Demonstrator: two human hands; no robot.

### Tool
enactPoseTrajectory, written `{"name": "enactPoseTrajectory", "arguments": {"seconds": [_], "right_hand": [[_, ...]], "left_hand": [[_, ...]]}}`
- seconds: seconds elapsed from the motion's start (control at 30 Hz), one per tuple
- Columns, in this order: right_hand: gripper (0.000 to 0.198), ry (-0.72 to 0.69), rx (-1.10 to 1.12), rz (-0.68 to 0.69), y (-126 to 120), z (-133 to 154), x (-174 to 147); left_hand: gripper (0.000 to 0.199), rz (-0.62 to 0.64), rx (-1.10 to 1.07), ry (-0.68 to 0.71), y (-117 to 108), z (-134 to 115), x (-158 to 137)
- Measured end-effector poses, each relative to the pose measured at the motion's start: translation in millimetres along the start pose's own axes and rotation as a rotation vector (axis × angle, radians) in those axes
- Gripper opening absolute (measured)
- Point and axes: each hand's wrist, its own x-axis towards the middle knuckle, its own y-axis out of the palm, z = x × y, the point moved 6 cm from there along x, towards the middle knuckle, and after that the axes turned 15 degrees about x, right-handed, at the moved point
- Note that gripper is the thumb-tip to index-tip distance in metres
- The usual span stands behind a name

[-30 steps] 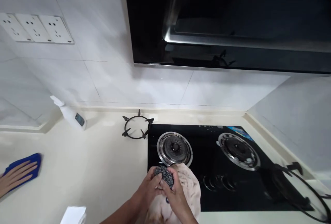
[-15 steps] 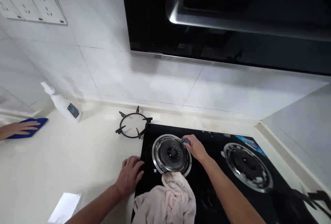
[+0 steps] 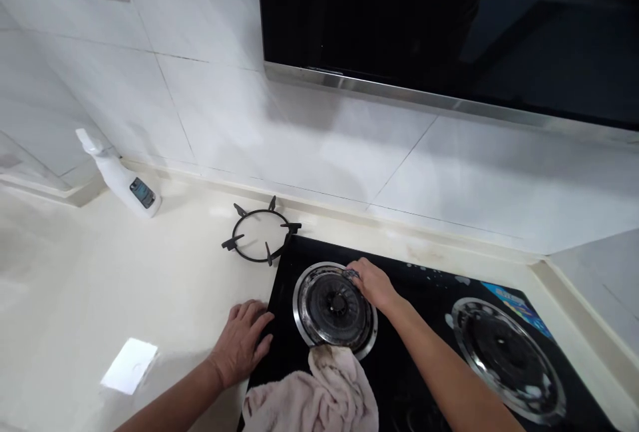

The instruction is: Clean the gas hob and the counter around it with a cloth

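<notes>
Pinched in the fingers of my right hand (image 3: 375, 285) is a small steel wool scrubber (image 3: 351, 274), mostly covered by them. It presses on the upper right rim of the left burner (image 3: 335, 309), whose metal ring carries dark grime. My left hand (image 3: 242, 342) lies with fingers spread on the counter, fingertips at the left edge of the black glass gas hob (image 3: 399, 359). A crumpled pale pink cloth (image 3: 319, 395) with a brown stain rests on the hob, touching the front of that burner.
A black pan support (image 3: 259, 260) lies on the white counter (image 3: 190, 272) by the hob's back left corner. A white spray bottle (image 3: 122, 182) stands near the wall. The right burner (image 3: 509, 359) has whitish spots. A dark range hood (image 3: 424, 39) hangs above.
My view has tilted down and shifted. The scrubber has moved slightly along the burner's upper rim. Another person's hand on a blue cloth at the far left is out of view now.
</notes>
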Motion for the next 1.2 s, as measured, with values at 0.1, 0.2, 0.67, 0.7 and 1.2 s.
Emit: {"name": "enactPoseTrajectory", "arguments": {"seconds": [0.1,0.2,0.67,0.7,1.2], "right_hand": [[0.021,-0.046,0.007,0.047,-0.5,10.0,21.5],[0.023,-0.046,0.083,0.047,-1.4,-2.6,5.4],[0.021,-0.16,-0.026,0.054,3.4,21.5,22.0],[0.02,-0.169,-0.021,0.078,2.7,22.7,26.7],[0.019,-0.004,-0.095,0.069,-0.1,19.3,11.0]], "left_hand": [[0.033,-0.005,0.006,0.003,0.2,0.5,-0.3],[0.032,-0.004,0.012,0.004,0.6,0.6,-0.3],[0.034,0.02,0.029,-0.001,-0.2,-2.2,0.6],[0.034,0.023,0.027,0.0,0.2,-1.9,0.6],[0.034,0.018,0.023,-0.019,0.3,-2.6,0.3]]}}
